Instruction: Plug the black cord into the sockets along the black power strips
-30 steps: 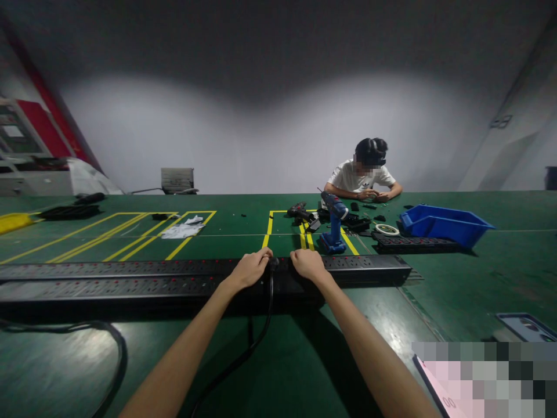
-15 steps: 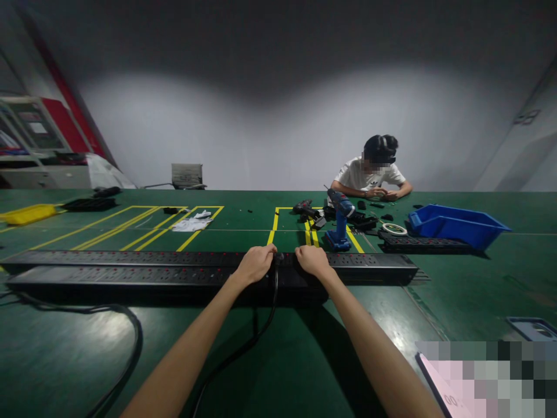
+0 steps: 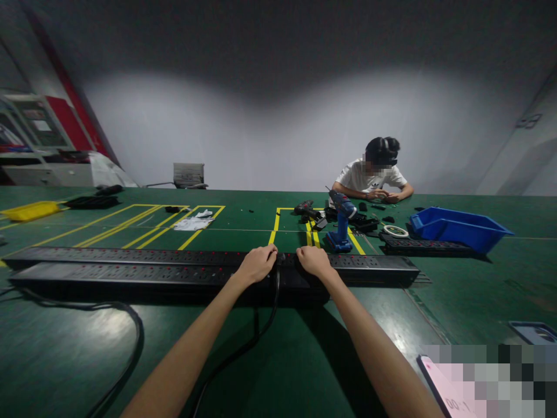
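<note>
Two long black power strips lie side by side across the green table: the rear power strip (image 3: 374, 263) and the front power strip (image 3: 130, 274). My left hand (image 3: 259, 263) is closed, its fingers curled over the strips just left of a black plug (image 3: 281, 257). My right hand (image 3: 314, 261) is closed at the strips on the plug's other side, knuckles up. Both hands' fingertips are partly hidden, so which strip each one presses is hard to tell. From the plug a black cable (image 3: 275, 302) hangs down between my forearms toward the near edge.
A blue cordless drill (image 3: 342, 220) stands behind the strips, beside loose black parts. Farther right are a tape roll (image 3: 395, 231) and a blue bin (image 3: 461, 227). A co-worker (image 3: 374, 174) sits across the table. A yellow tray (image 3: 32, 211) is far left; a phone (image 3: 448, 383) lies near right.
The view has shifted very slightly. Both hands stay in the same place on the power strips, and nothing else has visibly moved.
</note>
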### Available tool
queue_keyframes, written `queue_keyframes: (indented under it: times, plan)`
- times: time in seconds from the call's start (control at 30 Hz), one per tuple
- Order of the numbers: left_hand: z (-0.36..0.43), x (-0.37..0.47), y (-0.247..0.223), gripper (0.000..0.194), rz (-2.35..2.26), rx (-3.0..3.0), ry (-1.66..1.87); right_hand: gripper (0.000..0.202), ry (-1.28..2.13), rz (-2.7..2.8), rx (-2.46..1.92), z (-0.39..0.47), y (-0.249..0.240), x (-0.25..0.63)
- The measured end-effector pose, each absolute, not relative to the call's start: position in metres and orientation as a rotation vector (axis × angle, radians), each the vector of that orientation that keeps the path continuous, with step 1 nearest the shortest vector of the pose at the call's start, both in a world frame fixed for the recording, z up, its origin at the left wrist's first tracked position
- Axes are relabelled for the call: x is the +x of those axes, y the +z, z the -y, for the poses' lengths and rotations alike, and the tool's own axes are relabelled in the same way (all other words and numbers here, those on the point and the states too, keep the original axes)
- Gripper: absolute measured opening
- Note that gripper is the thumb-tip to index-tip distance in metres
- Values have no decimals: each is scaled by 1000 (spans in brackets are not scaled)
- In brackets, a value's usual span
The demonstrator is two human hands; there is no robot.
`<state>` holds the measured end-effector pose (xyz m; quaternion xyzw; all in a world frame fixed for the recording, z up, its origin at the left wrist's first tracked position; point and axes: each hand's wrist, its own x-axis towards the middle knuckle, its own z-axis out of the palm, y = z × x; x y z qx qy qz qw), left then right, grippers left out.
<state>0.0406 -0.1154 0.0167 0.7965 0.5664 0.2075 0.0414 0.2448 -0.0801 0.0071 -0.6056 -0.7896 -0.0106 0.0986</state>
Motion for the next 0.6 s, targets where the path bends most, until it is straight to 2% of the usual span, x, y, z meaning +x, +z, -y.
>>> queue_keyframes:
  times: [0.37,0.53,0.6]
  plan:
    - [119,40,20,30,-1791,2459,697,43,-20,2284,-1768,75,3,245]
    - [119,39,21,33,-1840,2440,610,21,123,2233,-1456,76,10,246]
    - [118,39,20,34,-1853,2446,588,20,222,2235,-1279,80,15,243]
